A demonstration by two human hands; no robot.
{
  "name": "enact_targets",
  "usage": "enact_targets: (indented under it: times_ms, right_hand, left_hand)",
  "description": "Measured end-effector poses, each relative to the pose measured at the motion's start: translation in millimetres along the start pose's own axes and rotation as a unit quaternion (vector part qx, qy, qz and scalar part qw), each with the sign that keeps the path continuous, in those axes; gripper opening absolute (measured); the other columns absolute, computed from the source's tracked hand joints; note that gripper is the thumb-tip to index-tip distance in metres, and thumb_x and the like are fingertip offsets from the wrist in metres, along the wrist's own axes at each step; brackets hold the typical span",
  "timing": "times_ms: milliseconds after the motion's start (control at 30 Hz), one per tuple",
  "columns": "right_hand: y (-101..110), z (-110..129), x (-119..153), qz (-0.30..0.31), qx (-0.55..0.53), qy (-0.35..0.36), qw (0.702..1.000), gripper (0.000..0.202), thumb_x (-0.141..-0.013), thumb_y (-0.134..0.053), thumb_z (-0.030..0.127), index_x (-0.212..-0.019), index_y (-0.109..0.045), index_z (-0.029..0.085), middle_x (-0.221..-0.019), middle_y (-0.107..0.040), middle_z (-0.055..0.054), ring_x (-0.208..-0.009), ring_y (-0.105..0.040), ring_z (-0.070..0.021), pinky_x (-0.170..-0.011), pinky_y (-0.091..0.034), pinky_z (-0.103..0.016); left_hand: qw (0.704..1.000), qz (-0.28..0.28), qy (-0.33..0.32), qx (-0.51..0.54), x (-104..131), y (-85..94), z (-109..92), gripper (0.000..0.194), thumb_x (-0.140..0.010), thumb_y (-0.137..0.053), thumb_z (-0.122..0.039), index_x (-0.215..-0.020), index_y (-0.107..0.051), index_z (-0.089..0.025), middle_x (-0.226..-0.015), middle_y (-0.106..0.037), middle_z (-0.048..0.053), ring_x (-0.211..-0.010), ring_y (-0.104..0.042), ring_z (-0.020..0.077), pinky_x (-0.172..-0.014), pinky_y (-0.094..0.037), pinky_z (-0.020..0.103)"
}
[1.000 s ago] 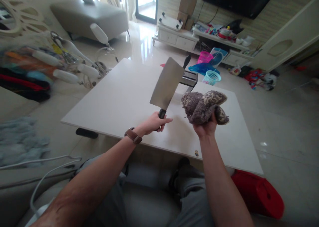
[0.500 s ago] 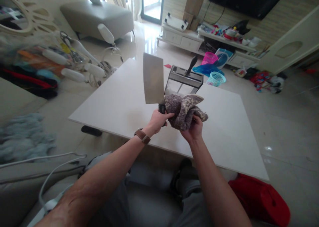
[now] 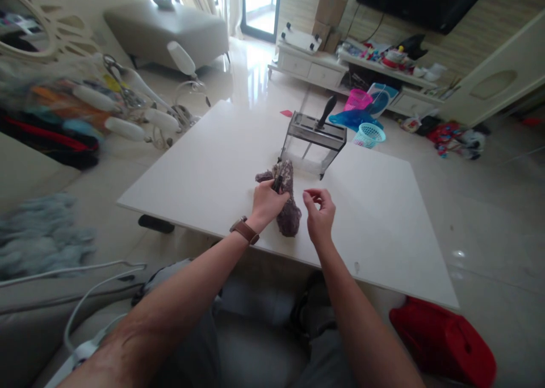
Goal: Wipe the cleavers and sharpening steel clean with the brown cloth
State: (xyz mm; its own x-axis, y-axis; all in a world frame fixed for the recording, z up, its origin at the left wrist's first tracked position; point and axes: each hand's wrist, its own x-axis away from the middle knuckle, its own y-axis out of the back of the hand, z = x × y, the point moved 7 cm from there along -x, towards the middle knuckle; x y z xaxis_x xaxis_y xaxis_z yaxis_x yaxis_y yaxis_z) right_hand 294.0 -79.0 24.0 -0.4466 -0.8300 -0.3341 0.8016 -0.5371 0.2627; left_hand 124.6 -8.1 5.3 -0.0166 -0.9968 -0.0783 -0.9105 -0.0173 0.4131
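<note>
My left hand [image 3: 269, 199], with a brown watch strap at the wrist, is closed around the black handle [image 3: 277, 182] of a cleaver. A grey-brown patterned cloth [image 3: 290, 217] hangs bunched against that hand, its lower end to the right of the fingers. The broad blade barely shows now; it is turned edge-on or covered by the cloth, I cannot tell which. Just to the right, apart from the cloth, my right hand [image 3: 320, 213] is empty with thumb and curled fingers apart. Beyond both hands stands a see-through knife block [image 3: 315, 145] with one black-handled knife [image 3: 327, 112] in its top.
A white table [image 3: 183, 172] lies under my hands. A lamp with several white shades [image 3: 128, 128] is at its left. Past the far edge are a light-blue basket [image 3: 369, 135] and a pink basket [image 3: 358, 99]. A red object [image 3: 443, 339] sits below the right front edge.
My right hand has let go of the cloth, which now hangs by my left hand. The cleaver has turned, so its upright blade no longer shows broadside.
</note>
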Motion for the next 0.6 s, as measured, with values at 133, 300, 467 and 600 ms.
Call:
enact_targets:
  times_ms: [133,300,467,600]
  right_hand:
    - [-22,7,7,0.074,0.005,0.009,0.997,0.029,-0.085,-0.071,0.048,-0.094,-0.073,0.02,-0.091,-0.069,-0.003,-0.089,-0.061,-0.0206,-0.084,-0.05,-0.035]
    - [-31,-10,10,0.084,-0.032,-0.054,0.994,0.034,-0.081,-0.076,0.051,-0.098,-0.073,0.021,-0.093,-0.075,-0.006,-0.096,-0.068,-0.027,-0.096,-0.053,-0.043]
    - [-26,-11,7,0.054,-0.035,-0.063,0.996,0.037,-0.08,-0.076,0.053,-0.095,-0.071,0.019,-0.095,-0.075,-0.007,-0.095,-0.067,-0.0256,-0.089,-0.055,-0.04]
    - [-14,1,-2,0.011,-0.047,-0.05,0.998,0.036,-0.086,-0.071,0.053,-0.094,-0.069,0.019,-0.09,-0.074,-0.005,-0.085,-0.066,-0.021,-0.081,-0.054,-0.035]
  left_hand:
    - [0.996,0.056,-0.05,-0.051,13,-15.9,-9,0.009,-0.075,-0.07,-0.024,-0.07,-0.072,-0.017,-0.067,-0.07,0.005,-0.064,-0.06,0.0185,-0.062,-0.038,0.028]
    - [0.99,0.078,-0.094,-0.072,22,-26.9,-15,0.013,-0.083,-0.065,-0.023,-0.088,-0.077,-0.02,-0.083,-0.077,0.011,-0.074,-0.067,0.0236,-0.07,-0.04,0.031]
    - [0.996,0.07,-0.055,-0.017,27,-33.0,-13,0.006,-0.087,-0.064,-0.024,-0.085,-0.07,-0.022,-0.08,-0.075,0.009,-0.074,-0.067,0.0238,-0.068,-0.038,0.03]
    - [0.991,0.07,0.031,0.111,31,-40.4,3,0.039,-0.072,-0.082,-0.023,-0.103,-0.058,-0.024,-0.075,-0.074,0.001,-0.067,-0.065,0.019,-0.064,-0.038,0.025]
